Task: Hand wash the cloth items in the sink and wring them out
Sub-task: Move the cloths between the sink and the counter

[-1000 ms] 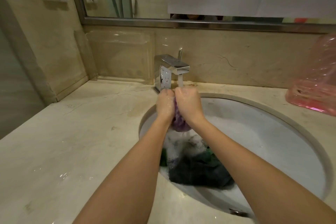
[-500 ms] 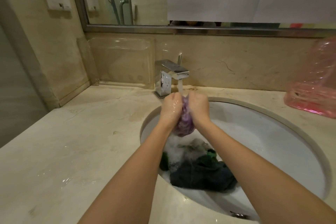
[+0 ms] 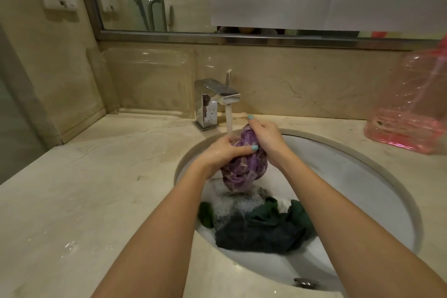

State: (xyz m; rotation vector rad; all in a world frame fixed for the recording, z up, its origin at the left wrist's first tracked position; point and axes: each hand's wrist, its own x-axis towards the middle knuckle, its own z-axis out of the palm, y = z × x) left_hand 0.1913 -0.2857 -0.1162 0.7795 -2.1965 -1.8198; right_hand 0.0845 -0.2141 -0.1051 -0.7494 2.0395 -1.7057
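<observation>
Now parted wider than half second ago: left hand (image 3: 223,152) and right hand (image 3: 266,138), baring more of purple cloth (image 3: 244,172). Both sets of fingers (image 3: 252,121) clamped round bunched cloth, left thumb across front, right at top. Held above sink (image 3: 350,176) under faucet (image 3: 215,99) stream. Below, dark green cloths (image 3: 261,232) lying in suds (image 3: 232,208).

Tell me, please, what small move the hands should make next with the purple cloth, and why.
Probably twist the hands opposite ways to wring it. The left hand and right hand both grip the bunched purple cloth at the running stream from the faucet, above the sink where dark cloths lie in suds.
</observation>
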